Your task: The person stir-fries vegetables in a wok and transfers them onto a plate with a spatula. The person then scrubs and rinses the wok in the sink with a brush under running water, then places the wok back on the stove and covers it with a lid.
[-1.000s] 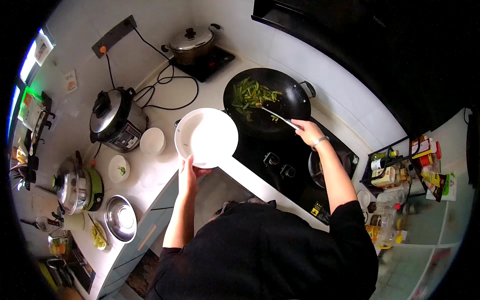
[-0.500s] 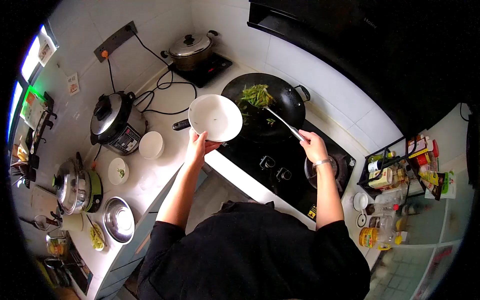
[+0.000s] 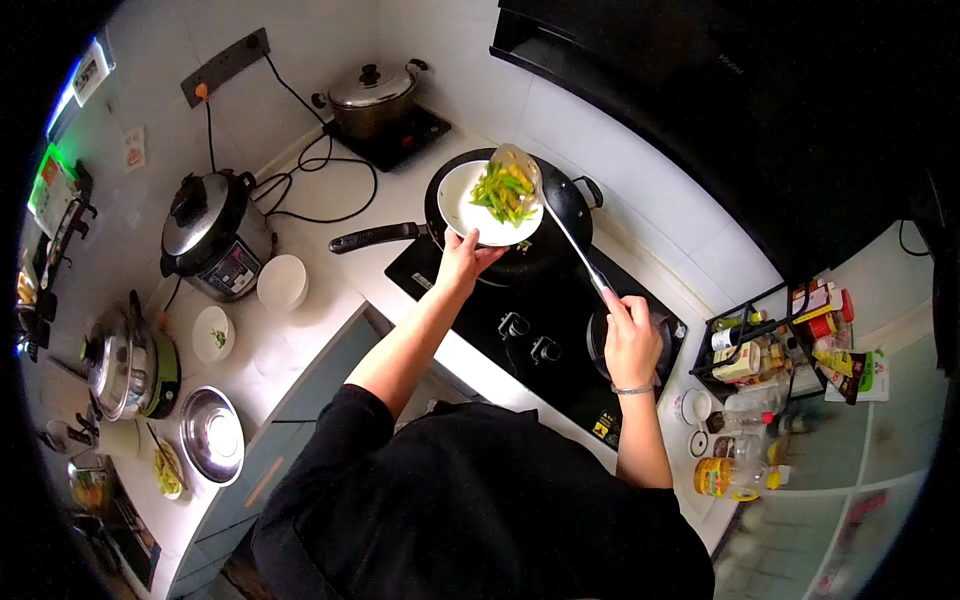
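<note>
My left hand [image 3: 466, 262] is closed on the near rim of a white bowl [image 3: 458, 203], holding it over the black wok [image 3: 568, 205] on the stove. Cut green vegetables [image 3: 503, 196] lie in the bowl. My right hand [image 3: 632, 342] grips the handle of a long metal spatula [image 3: 571, 238]. Its head is tilted at the bowl's far right side, touching or just above the vegetables; which of these I cannot tell. The bowl hides much of the wok's inside, where a few green bits show.
A black stove [image 3: 500, 350] carries the wok, whose handle [image 3: 375, 237] points left. A lidded pot [image 3: 372, 100] stands behind. On the left counter are a pressure cooker [image 3: 215, 235], small white bowls [image 3: 283, 283] and a steel basin [image 3: 212, 440]. Bottles [image 3: 725, 478] and a rack [image 3: 745, 350] stand right.
The white bowl has moved right over the wok. The spatula has tipped its load of green vegetables into the bowl, which held only specks before. The camera view has shifted slightly.
</note>
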The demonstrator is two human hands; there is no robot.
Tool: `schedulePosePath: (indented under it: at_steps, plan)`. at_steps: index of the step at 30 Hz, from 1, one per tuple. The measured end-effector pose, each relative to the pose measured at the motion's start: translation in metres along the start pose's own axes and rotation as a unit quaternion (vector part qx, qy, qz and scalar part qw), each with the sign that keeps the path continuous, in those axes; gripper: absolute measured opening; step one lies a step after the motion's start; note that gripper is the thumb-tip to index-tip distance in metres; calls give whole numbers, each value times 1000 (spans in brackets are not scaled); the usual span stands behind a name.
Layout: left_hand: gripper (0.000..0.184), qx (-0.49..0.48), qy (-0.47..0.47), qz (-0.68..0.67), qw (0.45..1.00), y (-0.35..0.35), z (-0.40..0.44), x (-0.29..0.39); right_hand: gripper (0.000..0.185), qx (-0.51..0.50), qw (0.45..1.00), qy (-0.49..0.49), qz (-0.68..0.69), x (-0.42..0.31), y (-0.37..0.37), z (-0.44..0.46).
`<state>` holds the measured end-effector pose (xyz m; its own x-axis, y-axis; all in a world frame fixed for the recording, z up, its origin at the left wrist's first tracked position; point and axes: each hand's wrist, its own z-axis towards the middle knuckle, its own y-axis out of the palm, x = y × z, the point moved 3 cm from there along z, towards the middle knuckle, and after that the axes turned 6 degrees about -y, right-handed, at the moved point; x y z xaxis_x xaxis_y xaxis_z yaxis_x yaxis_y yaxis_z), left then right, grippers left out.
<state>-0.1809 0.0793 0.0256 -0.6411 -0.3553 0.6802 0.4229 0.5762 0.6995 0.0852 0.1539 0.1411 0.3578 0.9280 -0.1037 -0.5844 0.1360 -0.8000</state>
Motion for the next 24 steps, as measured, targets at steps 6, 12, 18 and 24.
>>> schedulePosePath:
  at_steps: [6, 12, 18, 24]
  plan:
    - [41, -29, 21, -18, 999, -16, -2, -11, 37, 30, 997, 53, 45, 12, -15, 13]
    - [41, -35, 17, -12, 999, -31, -30, -4, 36, -116, 982, 99, 110, 92, 0, 69]
    - [44, 47, 0, 14, 999, -73, -107, 1, 30, -379, 921, 49, -80, 136, 43, 167]
    - [43, 115, 18, 30, 993, -101, -169, 4, 30, -378, 920, -81, -65, 102, 103, 238]
